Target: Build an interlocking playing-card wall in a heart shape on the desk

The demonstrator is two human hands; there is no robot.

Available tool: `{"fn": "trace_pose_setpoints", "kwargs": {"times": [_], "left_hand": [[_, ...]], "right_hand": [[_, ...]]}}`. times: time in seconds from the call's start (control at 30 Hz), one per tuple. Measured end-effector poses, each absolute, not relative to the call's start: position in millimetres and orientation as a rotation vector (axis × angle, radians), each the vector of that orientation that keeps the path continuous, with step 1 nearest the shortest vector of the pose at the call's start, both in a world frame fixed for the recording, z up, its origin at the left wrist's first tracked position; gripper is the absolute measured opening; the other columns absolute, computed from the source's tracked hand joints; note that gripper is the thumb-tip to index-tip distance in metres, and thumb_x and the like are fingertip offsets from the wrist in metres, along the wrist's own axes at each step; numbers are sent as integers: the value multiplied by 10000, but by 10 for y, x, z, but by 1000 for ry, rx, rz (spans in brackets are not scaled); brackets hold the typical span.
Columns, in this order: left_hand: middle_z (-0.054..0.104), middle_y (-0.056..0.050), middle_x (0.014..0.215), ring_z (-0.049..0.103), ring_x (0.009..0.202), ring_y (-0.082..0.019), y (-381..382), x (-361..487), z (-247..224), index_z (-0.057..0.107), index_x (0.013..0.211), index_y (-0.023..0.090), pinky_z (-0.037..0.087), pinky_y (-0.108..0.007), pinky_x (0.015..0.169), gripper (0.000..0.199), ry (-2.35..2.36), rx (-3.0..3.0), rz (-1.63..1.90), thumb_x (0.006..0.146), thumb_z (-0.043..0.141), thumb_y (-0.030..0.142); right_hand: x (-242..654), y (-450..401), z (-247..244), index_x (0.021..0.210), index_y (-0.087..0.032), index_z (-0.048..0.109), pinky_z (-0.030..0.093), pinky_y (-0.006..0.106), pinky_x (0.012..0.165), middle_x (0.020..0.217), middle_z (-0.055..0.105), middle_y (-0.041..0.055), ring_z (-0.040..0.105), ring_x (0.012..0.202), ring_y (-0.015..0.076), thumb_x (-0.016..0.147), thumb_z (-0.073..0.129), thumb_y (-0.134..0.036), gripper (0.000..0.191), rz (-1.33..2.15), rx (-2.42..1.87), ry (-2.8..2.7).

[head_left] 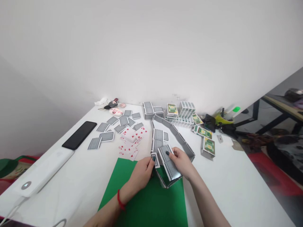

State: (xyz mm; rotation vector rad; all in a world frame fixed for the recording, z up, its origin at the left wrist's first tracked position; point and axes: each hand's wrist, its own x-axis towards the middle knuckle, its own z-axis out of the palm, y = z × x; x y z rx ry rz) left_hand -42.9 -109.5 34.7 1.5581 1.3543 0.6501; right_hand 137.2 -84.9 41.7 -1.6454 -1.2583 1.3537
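Note:
Grey-backed playing cards are joined into a long walled structure (176, 135) that bends across the white table. My left hand (142, 171), a red band on its wrist, pinches a playing card (156, 163) at the structure's near left edge. With my right hand (183, 162), I grip a panel of playing cards (168, 167) by its right edge, thumb on top. This panel lies tilted over the structure's near end, above a green sheet (144, 208). The fingers under the cards are hidden.
Loose face-down cards (123, 120) and face-up red cards (129, 148) lie left of the structure. Green-and-white card boxes (187, 110) are stacked by the wall, with another box (208, 147) at the right. A black phone (80, 135) and white device (47, 168) lie left.

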Motion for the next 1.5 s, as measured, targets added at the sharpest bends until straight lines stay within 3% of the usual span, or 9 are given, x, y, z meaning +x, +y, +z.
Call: {"fn": "trace_pose_setpoints", "kwargs": {"times": [0.1,0.23,0.63,0.9,1.2,1.5], "left_hand": [[519,1,551,484,545,-142,-1104,-431,318,463,647,174,364,-244,525,406,1346,1575,684,877,299,465],[509,3,551,474,540,-141,-1119,-417,265,472,672,171,357,-246,531,405,1315,1541,752,888,284,458],[493,6,531,445,520,-129,-1124,-406,196,483,670,168,343,-230,492,406,1251,1452,843,876,326,481],[460,37,473,438,441,-99,-1091,-416,134,477,676,165,342,-208,438,402,1176,1326,845,847,384,516],[586,12,569,587,513,-111,-900,-551,168,446,665,157,491,-222,490,397,979,967,718,681,631,508],[585,14,517,582,464,-102,-880,-498,183,463,644,143,500,-214,464,405,1081,939,720,641,665,494]], "right_hand": [[1392,-860,462,867,-191,517,412,253,519,650,609,-16,557,545,141,696,587,-375,261,1536,-1512,-1134],[1353,-893,511,1130,-213,457,392,234,496,632,582,-54,536,516,123,668,620,-298,498,1587,-1491,-1072],[1313,-927,390,996,-227,446,424,255,568,718,601,-36,556,599,129,721,562,-302,308,1630,-1376,-1108],[1239,-921,368,905,-232,398,416,256,503,645,561,-48,539,528,137,755,543,-399,267,1583,-1400,-1089],[1208,-872,423,846,-224,448,410,257,518,652,569,-33,532,550,142,805,460,-390,171,1488,-1429,-1325],[1151,-860,483,767,-221,530,394,257,551,654,592,-7,537,619,168,773,484,-329,117,1278,-1547,-1467]]}}
